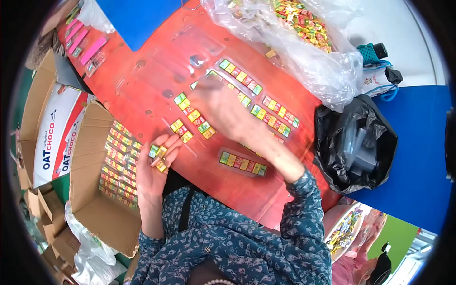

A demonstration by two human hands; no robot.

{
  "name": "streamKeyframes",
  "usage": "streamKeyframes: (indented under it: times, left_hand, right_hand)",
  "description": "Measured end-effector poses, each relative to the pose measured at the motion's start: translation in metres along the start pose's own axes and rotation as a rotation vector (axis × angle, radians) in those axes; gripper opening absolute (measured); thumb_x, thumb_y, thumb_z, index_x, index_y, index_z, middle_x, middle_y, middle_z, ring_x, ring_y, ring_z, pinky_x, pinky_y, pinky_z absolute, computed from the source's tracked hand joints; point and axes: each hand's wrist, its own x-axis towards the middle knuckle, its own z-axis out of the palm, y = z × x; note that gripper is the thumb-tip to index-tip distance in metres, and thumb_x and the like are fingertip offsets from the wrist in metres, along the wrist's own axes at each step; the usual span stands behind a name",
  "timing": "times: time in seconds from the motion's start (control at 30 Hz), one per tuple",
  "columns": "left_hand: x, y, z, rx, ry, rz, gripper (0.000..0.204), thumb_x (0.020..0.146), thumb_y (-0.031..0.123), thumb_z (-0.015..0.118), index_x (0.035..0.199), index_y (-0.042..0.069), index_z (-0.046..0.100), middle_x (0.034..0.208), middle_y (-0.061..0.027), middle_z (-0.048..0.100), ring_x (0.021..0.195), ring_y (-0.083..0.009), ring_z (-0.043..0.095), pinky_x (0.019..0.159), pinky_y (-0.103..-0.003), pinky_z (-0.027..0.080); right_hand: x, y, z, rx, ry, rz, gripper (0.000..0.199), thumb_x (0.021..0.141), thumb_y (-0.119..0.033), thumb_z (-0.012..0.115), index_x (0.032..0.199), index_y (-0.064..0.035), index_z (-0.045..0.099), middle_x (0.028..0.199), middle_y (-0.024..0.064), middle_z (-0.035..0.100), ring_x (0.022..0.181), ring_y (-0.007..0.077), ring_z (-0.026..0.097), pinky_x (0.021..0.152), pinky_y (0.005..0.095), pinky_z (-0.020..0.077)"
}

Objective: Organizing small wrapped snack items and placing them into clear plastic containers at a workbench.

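My left hand [153, 166] is palm up at the table's near left edge, fingers curled around several small wrapped sweets [162, 151] in green, yellow and red. My right hand [216, 102] reaches across the middle of the table, over the rows of sweets; its fingers are smeared by motion. Slim clear plastic trays hold rows of these sweets: a filled tray [243, 163] lies nearest me, and another filled tray [241, 77] lies farther off. Left of my right hand is a row of sweets [194, 115], with a short part row [181, 130] beside it.
A big clear bag [304, 23] of loose sweets lies at the far side. A black bag [356, 142] with clear plastic pieces stands right. At left, a cardboard box [90, 204] holds many filled rows. Empty clear trays [178, 52] lie on the red table [142, 71]. Another person [354, 270] is lower right.
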Motion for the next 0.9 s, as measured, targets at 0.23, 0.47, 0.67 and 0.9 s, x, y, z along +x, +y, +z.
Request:
streamKeyframes:
  times: [0.23,0.47,0.67,0.9]
  left_hand:
    - [-0.001,-0.009,-0.004,0.016,0.003,-0.008,0.045,0.096,0.029,0.032,0.111,-0.009,0.051,0.115,-0.028,0.053,0.109,-0.0392,0.052,0.093,-0.039,0.045]
    - [-0.004,0.007,-0.003,-0.024,0.108,-0.097,0.037,0.094,0.029,0.039,0.108,-0.001,0.055,0.106,-0.0219,0.06,0.091,-0.0299,0.062,0.062,-0.029,0.054]
    - [0.018,0.011,0.025,-0.014,0.171,-0.13,0.032,0.092,0.027,0.042,0.103,-0.001,0.055,0.088,-0.0155,0.061,0.065,-0.018,0.053,0.041,-0.019,0.038]
    - [0.035,0.003,0.038,-0.104,0.067,-0.234,0.032,0.091,0.027,0.045,0.103,0.0,0.055,0.091,-0.0149,0.059,0.066,-0.0156,0.047,0.042,-0.017,0.035]
  right_hand:
    - [0.003,0.115,-0.119,-0.152,0.716,0.297,0.014,0.08,-0.007,0.061,0.092,-0.0044,0.066,0.08,0.0083,0.067,0.071,0.0122,0.061,0.064,0.0257,0.0473]
    - [0.018,0.262,-0.147,-0.27,0.52,0.6,0.02,0.078,-0.012,0.056,0.094,-0.0042,0.066,0.082,0.0155,0.066,0.075,0.0233,0.064,0.071,0.0325,0.0483]
    - [0.044,0.322,-0.098,-0.429,0.245,0.33,0.016,0.078,-0.011,0.058,0.09,-0.004,0.065,0.089,0.0161,0.062,0.087,0.0313,0.059,0.077,0.0386,0.0466]
    - [0.04,0.305,-0.087,-0.432,0.141,0.432,0.011,0.079,-0.011,0.056,0.086,-0.0034,0.062,0.084,0.0162,0.062,0.082,0.0327,0.06,0.073,0.0414,0.0461]
